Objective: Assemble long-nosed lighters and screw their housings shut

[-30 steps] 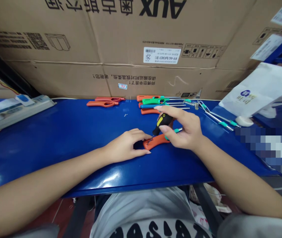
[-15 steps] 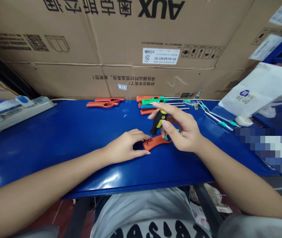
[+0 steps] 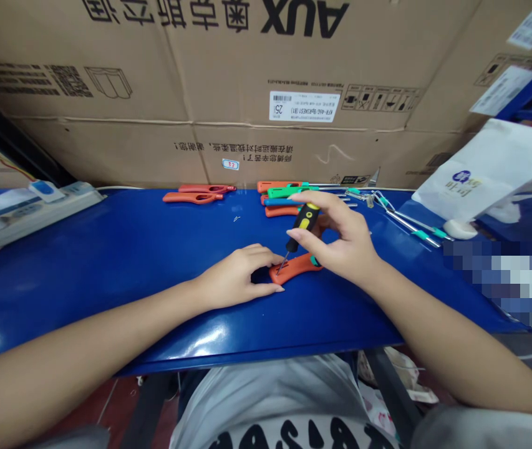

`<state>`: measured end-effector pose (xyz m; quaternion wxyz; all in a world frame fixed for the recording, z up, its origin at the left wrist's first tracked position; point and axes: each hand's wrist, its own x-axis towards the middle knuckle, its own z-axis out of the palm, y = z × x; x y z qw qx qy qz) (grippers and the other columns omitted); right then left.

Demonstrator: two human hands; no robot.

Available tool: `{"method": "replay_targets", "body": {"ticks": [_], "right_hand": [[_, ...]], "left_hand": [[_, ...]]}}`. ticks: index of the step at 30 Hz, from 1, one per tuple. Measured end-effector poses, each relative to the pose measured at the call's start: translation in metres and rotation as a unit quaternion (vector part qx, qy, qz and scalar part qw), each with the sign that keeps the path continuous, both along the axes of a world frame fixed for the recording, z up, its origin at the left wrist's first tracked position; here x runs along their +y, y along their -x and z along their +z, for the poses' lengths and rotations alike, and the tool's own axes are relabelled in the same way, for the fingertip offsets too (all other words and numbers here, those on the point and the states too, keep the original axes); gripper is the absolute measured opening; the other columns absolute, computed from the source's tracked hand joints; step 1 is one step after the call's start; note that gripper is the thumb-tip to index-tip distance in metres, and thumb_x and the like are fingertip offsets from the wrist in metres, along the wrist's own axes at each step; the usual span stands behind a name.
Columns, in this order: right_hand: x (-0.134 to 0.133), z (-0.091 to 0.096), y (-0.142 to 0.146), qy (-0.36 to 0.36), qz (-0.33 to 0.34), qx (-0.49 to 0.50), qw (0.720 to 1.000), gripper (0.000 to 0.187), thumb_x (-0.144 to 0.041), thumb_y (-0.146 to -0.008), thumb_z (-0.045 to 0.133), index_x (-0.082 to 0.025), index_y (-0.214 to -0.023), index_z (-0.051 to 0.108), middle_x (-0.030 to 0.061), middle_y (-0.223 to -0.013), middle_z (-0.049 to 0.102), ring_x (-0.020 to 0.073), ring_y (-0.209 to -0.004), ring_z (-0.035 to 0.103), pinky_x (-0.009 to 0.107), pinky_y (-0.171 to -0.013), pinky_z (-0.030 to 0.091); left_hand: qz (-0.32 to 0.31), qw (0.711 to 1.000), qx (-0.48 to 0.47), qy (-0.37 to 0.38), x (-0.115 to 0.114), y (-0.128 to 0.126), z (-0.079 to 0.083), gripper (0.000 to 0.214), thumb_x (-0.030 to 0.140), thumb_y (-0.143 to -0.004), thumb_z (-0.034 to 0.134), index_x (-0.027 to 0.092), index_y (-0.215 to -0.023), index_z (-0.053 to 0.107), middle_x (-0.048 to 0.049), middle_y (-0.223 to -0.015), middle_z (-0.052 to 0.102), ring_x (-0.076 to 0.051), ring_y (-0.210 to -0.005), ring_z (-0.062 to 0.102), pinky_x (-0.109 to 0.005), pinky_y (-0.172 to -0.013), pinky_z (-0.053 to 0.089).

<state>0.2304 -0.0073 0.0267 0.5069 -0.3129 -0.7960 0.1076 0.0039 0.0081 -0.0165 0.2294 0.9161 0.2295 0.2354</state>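
My right hand [image 3: 345, 240] grips a short screwdriver [image 3: 304, 226] with a black and yellow handle, tilted, its shaft pointing down to the left. The tip meets the near-left end of an orange long-necked lighter's handle [image 3: 296, 269] lying on the table. A green part shows at the lighter's right end, and the rest of it is hidden by my right hand. My left hand [image 3: 242, 274] rests on the table, thumb and forefinger closed around the left end of that lighter.
Orange lighter casings [image 3: 195, 197] lie at the back left. Several lighters [image 3: 284, 192], orange, green and blue, are stacked behind my right hand. Metal tubes with green parts [image 3: 410, 226] lie to the right, near a white bag [image 3: 494, 168]. A power strip [image 3: 60, 209] sits left; a cardboard box [image 3: 228, 93] stands behind.
My right hand has turned the screwdriver a little, and its fingers have shifted on the handle. My left hand and the lighter stay in place.
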Motion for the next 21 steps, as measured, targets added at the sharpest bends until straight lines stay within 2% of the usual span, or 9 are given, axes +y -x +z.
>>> {"method": "replay_targets", "body": {"ticks": [2,5,7,9,12,14,16,18,21], "right_hand": [[0.0011,0.0008,-0.0011,-0.007,-0.015,-0.009,1.0,0.039,-0.039,-0.091,0.069,-0.027,-0.127,0.063,0.0059,-0.113,0.07,0.0112,-0.061,0.059,0.027,-0.056,0.056],[0.0015,0.0013,-0.0017,0.084,0.066,-0.009,0.994,0.044,-0.035,-0.103,0.047,-0.029,-0.147,0.046,0.0079,-0.123,0.066,0.0091,-0.058,0.06,0.026,-0.056,0.057],[0.0018,0.0002,-0.001,0.122,0.109,-0.006,0.986,0.048,-0.033,-0.105,0.04,-0.03,-0.153,0.036,0.0087,-0.127,0.064,0.0086,-0.058,0.061,0.025,-0.055,0.057],[0.0021,-0.0008,-0.0005,0.085,0.083,-0.011,0.993,0.046,-0.035,-0.102,0.049,-0.029,-0.148,0.043,0.0081,-0.126,0.066,0.0113,-0.066,0.065,0.026,-0.058,0.058],[0.0012,0.0004,-0.0018,-0.039,-0.005,-0.046,0.998,0.04,-0.036,-0.094,0.065,-0.026,-0.132,0.06,0.0065,-0.117,0.071,0.0183,-0.085,0.07,0.031,-0.074,0.061],[-0.0005,0.0025,-0.0034,-0.082,-0.025,-0.071,0.994,0.035,-0.033,-0.096,0.061,-0.025,-0.13,0.062,0.0061,-0.112,0.073,0.0205,-0.092,0.071,0.034,-0.083,0.06],[-0.0022,0.0035,-0.0043,-0.057,0.0,-0.072,0.996,0.037,-0.028,-0.102,0.048,-0.025,-0.138,0.057,0.0063,-0.115,0.072,0.0189,-0.089,0.072,0.034,-0.083,0.06],[-0.0025,0.0024,-0.0039,-0.002,0.042,-0.055,0.998,0.043,-0.027,-0.105,0.038,-0.027,-0.147,0.049,0.0059,-0.118,0.071,0.0151,-0.077,0.071,0.031,-0.073,0.061],[-0.0008,-0.0017,-0.0025,0.007,0.046,-0.022,0.999,0.041,-0.03,-0.103,0.047,-0.029,-0.144,0.052,0.0046,-0.12,0.071,0.0117,-0.064,0.068,0.029,-0.062,0.06]], "left_hand": [[-0.001,1.0,-0.001,0.0,-0.0001,-0.0002,0.0001,0.039,0.037,-0.087,0.076,0.016,-0.118,0.066,-0.0089,-0.112,0.072,-0.024,-0.104,0.065,-0.037,-0.095,0.051],[0.001,1.0,0.003,0.002,-0.0004,-0.0006,0.0014,0.039,0.037,-0.087,0.075,0.016,-0.118,0.066,-0.0085,-0.11,0.072,-0.023,-0.102,0.066,-0.037,-0.093,0.051],[0.002,1.0,0.006,0.003,-0.0005,-0.0006,0.002,0.036,0.037,-0.088,0.075,0.017,-0.117,0.066,-0.0083,-0.109,0.073,-0.023,-0.101,0.066,-0.037,-0.092,0.052],[0.002,1.0,0.003,0.002,-0.0005,-0.0004,0.0021,0.035,0.037,-0.088,0.075,0.018,-0.115,0.066,-0.0084,-0.11,0.073,-0.024,-0.102,0.066,-0.037,-0.093,0.051],[0.005,1.0,0.004,0.002,-0.0007,-0.0002,0.002,0.035,0.038,-0.088,0.075,0.018,-0.116,0.066,-0.0081,-0.11,0.072,-0.023,-0.102,0.066,-0.037,-0.094,0.052],[0.006,1.0,0.006,0.003,-0.001,-0.0003,0.0023,0.037,0.038,-0.087,0.075,0.018,-0.117,0.066,-0.0084,-0.11,0.072,-0.023,-0.102,0.066,-0.037,-0.094,0.052],[0.005,1.0,0.005,0.005,-0.0012,-0.0004,0.0027,0.038,0.038,-0.087,0.075,0.018,-0.118,0.066,-0.009,-0.112,0.072,-0.024,-0.104,0.066,-0.037,-0.095,0.052],[0.004,1.0,0.006,0.007,-0.0011,-0.0004,0.0029,0.038,0.038,-0.087,0.075,0.017,-0.118,0.066,-0.0091,-0.113,0.072,-0.024,-0.104,0.066,-0.037,-0.095,0.051],[0.001,1.0,0.004,0.007,-0.0006,-0.0001,0.0025,0.037,0.036,-0.087,0.076,0.017,-0.118,0.066,-0.0089,-0.112,0.072,-0.024,-0.104,0.066,-0.037,-0.095,0.051]]}}
